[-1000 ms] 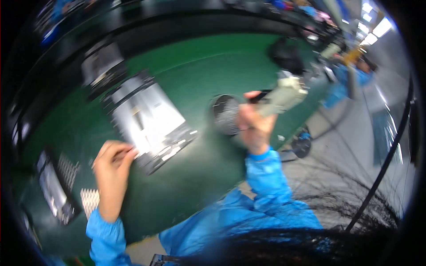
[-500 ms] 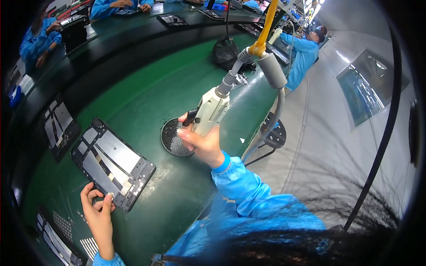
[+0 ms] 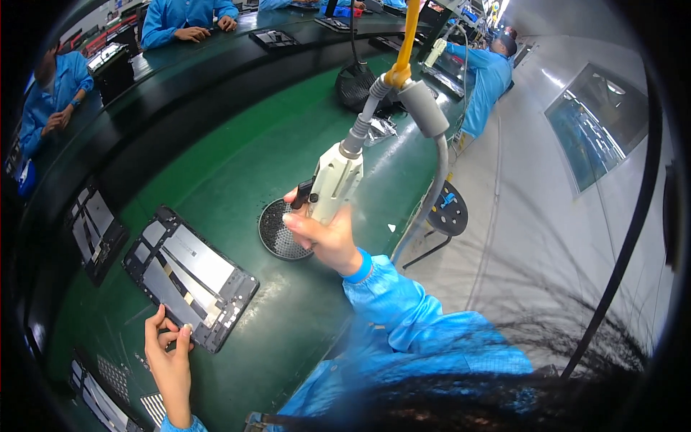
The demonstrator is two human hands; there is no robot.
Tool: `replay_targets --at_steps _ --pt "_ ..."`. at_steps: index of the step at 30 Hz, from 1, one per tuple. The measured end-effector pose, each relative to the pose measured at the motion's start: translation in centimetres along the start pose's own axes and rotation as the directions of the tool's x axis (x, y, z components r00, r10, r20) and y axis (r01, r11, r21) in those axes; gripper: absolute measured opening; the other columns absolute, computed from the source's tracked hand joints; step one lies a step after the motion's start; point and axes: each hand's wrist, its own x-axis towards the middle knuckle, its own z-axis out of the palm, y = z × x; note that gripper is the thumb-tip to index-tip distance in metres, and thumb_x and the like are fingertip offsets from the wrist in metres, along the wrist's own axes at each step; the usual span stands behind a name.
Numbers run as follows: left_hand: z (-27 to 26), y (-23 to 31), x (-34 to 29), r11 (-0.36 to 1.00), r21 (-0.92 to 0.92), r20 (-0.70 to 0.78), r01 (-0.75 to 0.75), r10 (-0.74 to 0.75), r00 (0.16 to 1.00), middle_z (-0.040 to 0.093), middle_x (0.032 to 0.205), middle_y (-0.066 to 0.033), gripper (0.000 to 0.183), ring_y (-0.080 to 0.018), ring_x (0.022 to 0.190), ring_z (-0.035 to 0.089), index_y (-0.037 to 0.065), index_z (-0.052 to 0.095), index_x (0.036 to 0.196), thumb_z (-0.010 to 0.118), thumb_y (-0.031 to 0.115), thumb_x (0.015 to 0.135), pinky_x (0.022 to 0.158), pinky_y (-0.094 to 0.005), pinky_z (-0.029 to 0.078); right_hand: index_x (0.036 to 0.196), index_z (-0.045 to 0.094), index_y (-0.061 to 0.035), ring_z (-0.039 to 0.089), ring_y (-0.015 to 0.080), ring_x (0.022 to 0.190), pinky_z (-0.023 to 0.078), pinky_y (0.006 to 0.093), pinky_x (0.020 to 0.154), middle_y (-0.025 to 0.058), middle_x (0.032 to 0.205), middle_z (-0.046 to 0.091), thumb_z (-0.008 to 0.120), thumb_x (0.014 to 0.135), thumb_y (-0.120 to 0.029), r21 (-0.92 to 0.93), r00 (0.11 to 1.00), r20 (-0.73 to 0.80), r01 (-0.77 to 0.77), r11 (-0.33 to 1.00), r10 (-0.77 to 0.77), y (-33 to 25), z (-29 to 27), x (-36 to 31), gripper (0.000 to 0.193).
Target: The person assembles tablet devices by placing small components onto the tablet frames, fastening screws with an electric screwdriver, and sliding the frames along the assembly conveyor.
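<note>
My left hand is at the near-left edge of an opened tablet, its bent fingers and thumb against the frame. Silver panels, a slanting ribbon cable and small bright spots show inside the tablet. My right hand is wrapped round a pale electric screwdriver with a black lever, which hangs from a yellow coiled line. Partly behind that hand lies a round perforated dish holding many tiny dark screws. The screwdriver's tip is hidden by the hand and dish area.
Another opened tablet lies at the left, and one more at the lower left beside a striped metal plate. A black mesh holder stands farther back. A stool is by the bench's right edge. Co-workers in blue sit across.
The tablet and my left hand have shifted slightly right together. My right hand still grips the screwdriver over the dish. The whole view has tilted a little.
</note>
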Motion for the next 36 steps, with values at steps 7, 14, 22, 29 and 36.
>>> replay_targets --at_steps 7,14,22,29,36 --pt "0.4 -1.8 3.2 0.968 -0.252 0.187 0.002 0.047 0.981 0.053 0.099 -0.0035 0.053 -0.0096 0.085 0.061 -0.003 0.051 0.140 0.073 -0.004 0.092 0.072 -0.0227 0.058 0.127 0.058 0.0009 0.040 0.0084 0.048 0.031 0.0262 0.044 -0.0019 0.064 0.043 0.066 0.096 -0.010 -0.105 0.994 -0.110 -0.039 0.994 0.028 -2.6 1.6 1.8 0.034" --pt "0.0 -4.1 4.3 0.948 -0.315 0.219 0.053 0.018 0.976 0.052 0.100 -0.0034 0.059 -0.0096 0.090 0.063 0.002 0.049 0.144 0.073 -0.007 0.090 0.076 -0.0230 0.057 0.122 0.060 -0.0027 0.034 0.0101 0.044 0.030 0.0287 0.043 -0.0002 0.063 0.040 0.063 0.091 -0.004 -0.125 0.992 -0.095 0.066 0.990 -0.078 1.6 1.9 0.5 0.032" --pt "-0.1 -5.0 4.5 0.940 -0.334 0.213 0.070 0.003 0.977 0.054 0.101 -0.0048 0.066 -0.0100 0.091 0.065 0.003 0.049 0.146 0.075 -0.007 0.086 0.073 -0.0175 0.055 0.123 0.057 -0.0019 0.036 0.0114 0.046 0.031 0.0302 0.045 0.0008 0.067 0.041 0.064 0.090 -0.005 -0.210 0.990 -0.077 0.096 0.973 -0.115 2.6 2.2 0.8 0.033" --pt "-0.1 -5.1 4.6 0.969 -0.244 0.194 0.030 0.018 0.981 0.056 0.100 -0.0053 0.065 -0.0095 0.088 0.065 0.004 0.050 0.146 0.077 -0.003 0.087 0.066 -0.0159 0.052 0.112 0.062 0.0026 0.049 0.0129 0.052 0.036 0.0287 0.048 0.0048 0.072 0.056 0.072 0.082 0.002 -0.162 0.987 -0.143 0.053 0.985 -0.077 3.5 2.4 1.5 0.032" --pt "0.1 -4.9 4.3 0.959 -0.277 0.177 0.059 -0.009 0.984 0.056 0.100 -0.0056 0.065 -0.0099 0.088 0.066 0.003 0.050 0.146 0.077 -0.004 0.087 0.067 -0.0159 0.052 0.122 0.056 -0.0010 0.040 0.0122 0.051 0.035 0.0310 0.049 0.0013 0.070 0.042 0.067 0.089 -0.006 -0.317 0.982 -0.150 0.060 0.947 -0.112 3.7 2.8 1.3 0.034"
